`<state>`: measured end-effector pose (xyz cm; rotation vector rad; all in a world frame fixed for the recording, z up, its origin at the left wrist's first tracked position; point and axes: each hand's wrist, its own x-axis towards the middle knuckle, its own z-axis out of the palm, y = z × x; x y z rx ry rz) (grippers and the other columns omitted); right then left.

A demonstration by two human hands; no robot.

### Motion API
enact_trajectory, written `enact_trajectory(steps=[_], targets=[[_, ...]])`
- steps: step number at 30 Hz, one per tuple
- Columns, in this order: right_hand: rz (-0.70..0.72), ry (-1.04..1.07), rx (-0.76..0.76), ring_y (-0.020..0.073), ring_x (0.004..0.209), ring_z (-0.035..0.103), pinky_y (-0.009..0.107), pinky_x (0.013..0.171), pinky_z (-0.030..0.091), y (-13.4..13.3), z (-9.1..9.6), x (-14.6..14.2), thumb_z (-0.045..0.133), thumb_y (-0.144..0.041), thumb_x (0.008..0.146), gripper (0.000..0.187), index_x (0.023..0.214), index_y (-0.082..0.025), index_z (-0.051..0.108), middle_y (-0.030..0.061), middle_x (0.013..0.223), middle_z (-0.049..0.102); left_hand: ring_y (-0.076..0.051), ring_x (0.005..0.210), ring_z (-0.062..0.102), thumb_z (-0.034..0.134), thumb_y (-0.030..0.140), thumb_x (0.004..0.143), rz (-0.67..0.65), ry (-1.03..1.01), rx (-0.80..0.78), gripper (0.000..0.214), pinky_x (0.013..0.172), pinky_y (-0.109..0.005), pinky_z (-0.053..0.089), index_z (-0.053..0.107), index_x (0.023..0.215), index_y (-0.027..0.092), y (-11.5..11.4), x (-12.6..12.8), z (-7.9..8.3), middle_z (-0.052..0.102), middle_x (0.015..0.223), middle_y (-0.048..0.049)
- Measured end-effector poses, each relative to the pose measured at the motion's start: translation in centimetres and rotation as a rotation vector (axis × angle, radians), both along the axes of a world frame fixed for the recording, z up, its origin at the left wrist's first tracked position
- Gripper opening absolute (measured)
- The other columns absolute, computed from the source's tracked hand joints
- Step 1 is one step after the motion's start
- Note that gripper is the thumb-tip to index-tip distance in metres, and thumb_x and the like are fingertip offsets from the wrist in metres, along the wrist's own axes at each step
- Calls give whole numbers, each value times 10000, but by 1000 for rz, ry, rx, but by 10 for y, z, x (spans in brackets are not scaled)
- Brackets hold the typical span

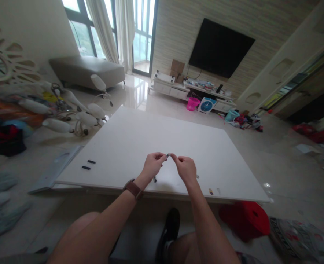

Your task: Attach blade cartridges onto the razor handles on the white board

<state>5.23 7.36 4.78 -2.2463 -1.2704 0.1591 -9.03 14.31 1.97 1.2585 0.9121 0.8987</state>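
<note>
Both my hands are raised just above a large white board lying on the floor. My left hand, with a brown watch strap on the wrist, and my right hand meet fingertip to fingertip, both pinching one small grey object between them. It is too small to name. A thin dark stick-like piece shows under my left hand, and a small pale piece lies by my right wrist. Two small black pieces lie on the board's left side, and tiny bits sit near its front edge.
A chandelier with white shades lies on the floor to the left, beside coloured clutter. A red stool and a plastic bag are at the right front. A grey sofa, TV stand, pink basket and small fan stand farther back.
</note>
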Motion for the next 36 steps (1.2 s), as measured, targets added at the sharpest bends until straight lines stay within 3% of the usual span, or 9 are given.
enact_trajectory(steps=[3,7,11,18,23,27,32,36], targets=[[-75,-13,51,129,513,368,290,523,211,0,1,1,404,-776,856,696,491,-195,522,8,493,489,-115,568,516,692,447,735,8,-4,-10,300,543,-252,428,737,764,152,0,0,1,707,743,-64],[54,58,3,123,504,372,286,514,221,0,1,1,399,-775,857,705,467,-194,475,-6,465,438,-113,574,520,687,409,736,-6,-14,-14,271,550,-249,426,738,772,146,-1,1,3,705,745,-62],[-88,33,55,126,500,366,286,510,222,1,2,2,416,-794,837,704,471,-196,486,0,479,459,-110,564,519,683,417,740,-1,-23,-30,276,555,-254,430,734,777,148,-2,2,2,703,747,-58],[212,212,-103,112,455,371,276,494,224,-1,-4,-9,467,-769,824,689,449,-191,476,-22,427,404,-93,554,496,688,460,738,66,-80,-58,333,550,-247,403,727,826,141,1,-1,1,704,768,-49],[107,206,75,112,485,358,276,507,236,1,-1,-8,461,-749,846,672,478,-188,477,-24,454,402,-80,536,465,713,456,726,47,-102,-89,349,551,-254,407,745,860,136,1,-3,3,732,844,-72],[185,201,-21,114,476,358,282,496,222,1,-1,-10,477,-751,835,679,457,-187,476,-22,443,400,-83,530,462,714,425,719,67,-105,-97,308,541,-248,398,739,821,135,0,-2,3,705,754,-50],[157,147,54,111,496,354,279,500,220,-2,0,-8,444,-730,868,671,476,-186,479,-23,464,399,-87,544,484,714,433,728,34,-110,-100,319,566,-259,426,749,853,141,1,-2,1,735,846,-73],[205,110,-31,111,478,321,291,490,196,-3,0,-6,483,-755,830,690,438,-189,449,-24,440,372,-90,552,490,719,436,723,54,-103,-110,319,575,-257,426,747,842,142,1,-2,0,726,803,-60]])
